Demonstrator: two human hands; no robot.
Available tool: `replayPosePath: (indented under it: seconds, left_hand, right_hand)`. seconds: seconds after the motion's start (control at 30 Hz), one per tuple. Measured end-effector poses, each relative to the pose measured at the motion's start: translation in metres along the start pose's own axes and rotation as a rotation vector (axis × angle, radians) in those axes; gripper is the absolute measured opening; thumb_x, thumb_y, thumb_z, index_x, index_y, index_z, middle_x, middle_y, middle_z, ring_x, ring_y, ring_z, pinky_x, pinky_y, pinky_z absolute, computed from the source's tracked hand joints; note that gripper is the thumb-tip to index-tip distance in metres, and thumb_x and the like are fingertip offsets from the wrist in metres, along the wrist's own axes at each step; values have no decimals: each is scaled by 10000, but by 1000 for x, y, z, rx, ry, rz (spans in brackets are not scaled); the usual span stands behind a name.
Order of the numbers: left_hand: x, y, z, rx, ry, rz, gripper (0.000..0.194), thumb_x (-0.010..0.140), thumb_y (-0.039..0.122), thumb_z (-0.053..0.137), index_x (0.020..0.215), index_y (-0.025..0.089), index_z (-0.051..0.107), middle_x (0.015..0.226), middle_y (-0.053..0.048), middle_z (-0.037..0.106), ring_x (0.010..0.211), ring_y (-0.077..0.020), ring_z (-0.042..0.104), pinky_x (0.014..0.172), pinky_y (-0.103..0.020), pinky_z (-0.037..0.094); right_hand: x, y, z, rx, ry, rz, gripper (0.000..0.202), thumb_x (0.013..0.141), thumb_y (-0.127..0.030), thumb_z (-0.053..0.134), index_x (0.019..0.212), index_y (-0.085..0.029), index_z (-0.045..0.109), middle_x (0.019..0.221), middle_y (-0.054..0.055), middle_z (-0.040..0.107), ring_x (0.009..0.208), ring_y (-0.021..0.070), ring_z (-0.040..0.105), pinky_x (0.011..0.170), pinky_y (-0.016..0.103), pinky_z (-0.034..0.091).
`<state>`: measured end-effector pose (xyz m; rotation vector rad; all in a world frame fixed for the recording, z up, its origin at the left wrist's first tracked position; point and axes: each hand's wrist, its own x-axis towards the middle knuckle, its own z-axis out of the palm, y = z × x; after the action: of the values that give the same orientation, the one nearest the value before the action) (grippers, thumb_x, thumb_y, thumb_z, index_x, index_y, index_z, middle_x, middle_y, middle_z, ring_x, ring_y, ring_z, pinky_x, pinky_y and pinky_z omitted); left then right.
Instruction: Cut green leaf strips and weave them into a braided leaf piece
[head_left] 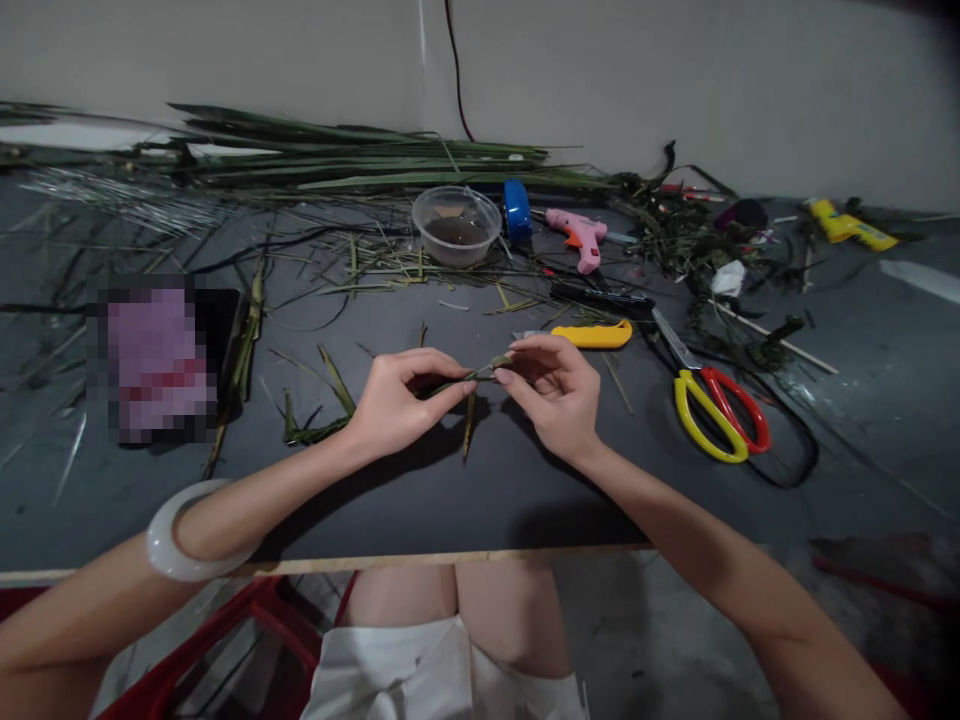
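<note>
Between my two hands, above the dark table, is a thin green leaf strip (484,374). My left hand (409,400) pinches its left part between thumb and forefinger. Close beside it, my right hand (553,392) pinches the other end with thumb and fingertips. The strip's far parts are hidden behind my fingers. Folded green leaf pieces (319,430) lie on the table left of my left wrist. A yellow cutter knife (592,335) rests just beyond my right hand. Scissors with red and yellow handles (709,410) lie open to the right.
Long green leaves (360,160) lie along the wall. Nearby are a clear plastic bowl (457,228), a blue tape roll (517,210), a pink glue gun (581,235) and a yellow tool (851,228). A blurred purple item (157,360) is at left. The table's front edge (450,563) crosses below.
</note>
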<state>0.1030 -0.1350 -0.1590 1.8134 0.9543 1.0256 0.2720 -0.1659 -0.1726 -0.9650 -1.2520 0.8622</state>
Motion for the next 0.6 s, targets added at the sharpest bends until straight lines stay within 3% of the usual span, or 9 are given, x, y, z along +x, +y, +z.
replayPosePath:
  seconds: [0.2, 0.43, 0.6]
  left_hand:
    - [-1, 2, -1, -5, -33, 51, 96, 720, 219, 689, 713, 123, 684, 737, -58, 694, 648, -113, 633, 597, -178, 503]
    - [0, 2, -3, -70, -10, 3, 129, 715, 256, 690, 711, 127, 681, 740, -60, 691, 662, -127, 635, 612, -202, 515]
    - [1, 4, -3, -108, -32, -48, 131, 710, 251, 692, 712, 120, 682, 737, -55, 691, 663, -123, 632, 609, -193, 506]
  right_hand:
    - [4, -4, -1, -26, 17, 55, 79, 736, -252, 681, 789, -199, 657, 744, -4, 671, 631, 102, 639, 635, 239, 554]
    - [3, 0, -5, -149, -223, -3, 189, 742, -228, 670, 928, -217, 699, 895, 36, 680, 812, 136, 629, 726, 265, 527]
    - [5, 2, -6, -48, -216, 247, 323, 685, -248, 713, 1004, -216, 672, 780, 3, 701, 719, 130, 645, 720, 276, 530]
